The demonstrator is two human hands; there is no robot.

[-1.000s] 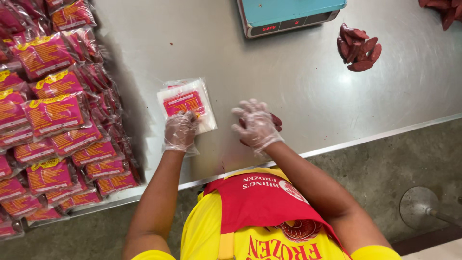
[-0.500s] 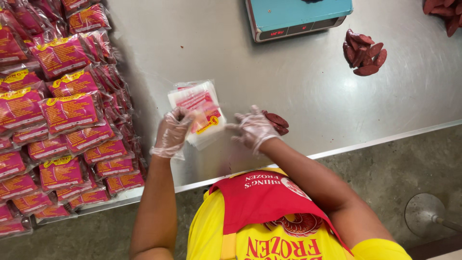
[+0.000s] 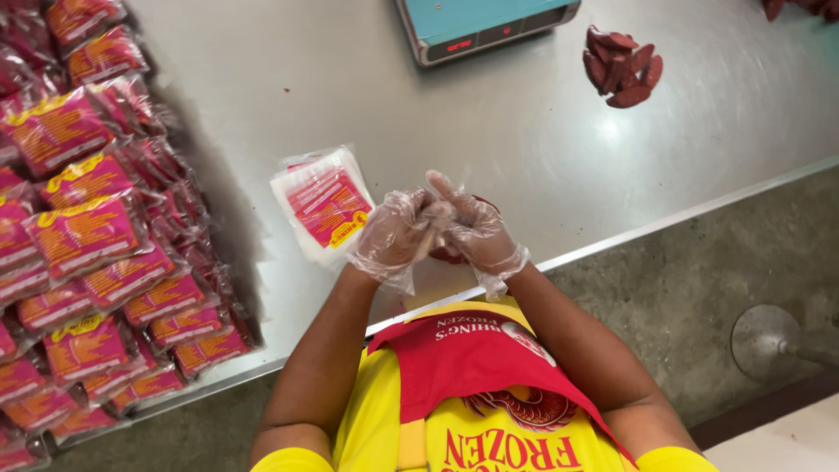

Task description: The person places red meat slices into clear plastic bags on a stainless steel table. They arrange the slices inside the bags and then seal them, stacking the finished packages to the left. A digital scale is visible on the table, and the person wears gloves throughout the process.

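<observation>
hands: my left hand (image 3: 395, 234) and right hand (image 3: 476, 232) gloved, pressed together, grip unclear | meat (image 3: 452, 254) under them at counter (image 3: 524, 149) edge | bags (image 3: 325, 205) just left | risk: slippery gloves, meat may slide off the edge

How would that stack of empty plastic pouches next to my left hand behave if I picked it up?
The stack of empty pouches looks thin and flat, so probably floppy and very light. The glossy film, handled with the gloved left hand, may slide, letting single pouches slip off on the smooth steel table.
</observation>
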